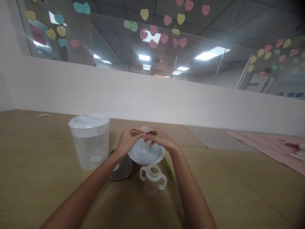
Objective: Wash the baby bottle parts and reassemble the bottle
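Translucent and pale, a small round piece (145, 129) with a thin stem hanging down is held above the white bowl (154, 156). The person's left hand (130, 138) and right hand (162, 138) meet there, fingertips pinched on it from both sides. A two-handled cup (151, 184) stands upright and uncapped on the near side of the bowl; a green strip (168, 167) lies beside the bowl, and a lidded clear bucket (91, 143) stands to the left.

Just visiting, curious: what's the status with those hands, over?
Left hand, right hand: holding disc-topped piece. White bowl beneath. Open two-handled cup upright nearby. Nothing visibly blocking.
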The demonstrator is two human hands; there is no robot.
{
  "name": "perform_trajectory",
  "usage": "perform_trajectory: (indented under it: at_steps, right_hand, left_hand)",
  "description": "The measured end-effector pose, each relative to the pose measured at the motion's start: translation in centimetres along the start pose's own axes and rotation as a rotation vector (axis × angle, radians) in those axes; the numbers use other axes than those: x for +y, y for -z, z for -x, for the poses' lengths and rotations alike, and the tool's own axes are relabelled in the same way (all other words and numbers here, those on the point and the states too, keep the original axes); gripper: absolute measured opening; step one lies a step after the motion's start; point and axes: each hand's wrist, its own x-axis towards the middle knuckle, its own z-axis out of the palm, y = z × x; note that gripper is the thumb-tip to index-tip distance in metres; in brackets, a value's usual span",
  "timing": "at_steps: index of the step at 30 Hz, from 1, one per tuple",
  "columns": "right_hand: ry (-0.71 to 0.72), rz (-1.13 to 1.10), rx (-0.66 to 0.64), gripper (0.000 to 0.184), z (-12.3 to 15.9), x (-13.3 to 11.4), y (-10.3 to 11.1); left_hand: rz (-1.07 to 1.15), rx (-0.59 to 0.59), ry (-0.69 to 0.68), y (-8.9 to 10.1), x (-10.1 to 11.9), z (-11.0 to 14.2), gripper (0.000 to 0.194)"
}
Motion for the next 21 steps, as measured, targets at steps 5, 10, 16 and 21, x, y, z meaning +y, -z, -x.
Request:
perform_trajectory:
  at_steps: [5,10,16,21]
  right_hand:
    - [-0.036,-0.003,0.119,0.028,-0.8,1.5,0.0]
    - [-0.203,0.276,-0.023,0.021,-1.1,4.3,2.0]
    - [-0.343,0.588,-0.073,0.012,-2.0,7.9,1.6]
    - [-0.373,0.607,-0.14,0.011,-2.5,9.2,-0.8]
  left_hand:
    - [-0.262,-0.104,-0.081,1.7,0.5,0.2,0.025]
    - [-0.931,-0.443,0.139,5.4,1.0,0.8,0.013]
    - [-1.147,-0.44,0.328,6.5,-1.9,0.9,0.028]
    - [-1.111,-0.402,0.326,5.9,-3.2,1.1,0.032]
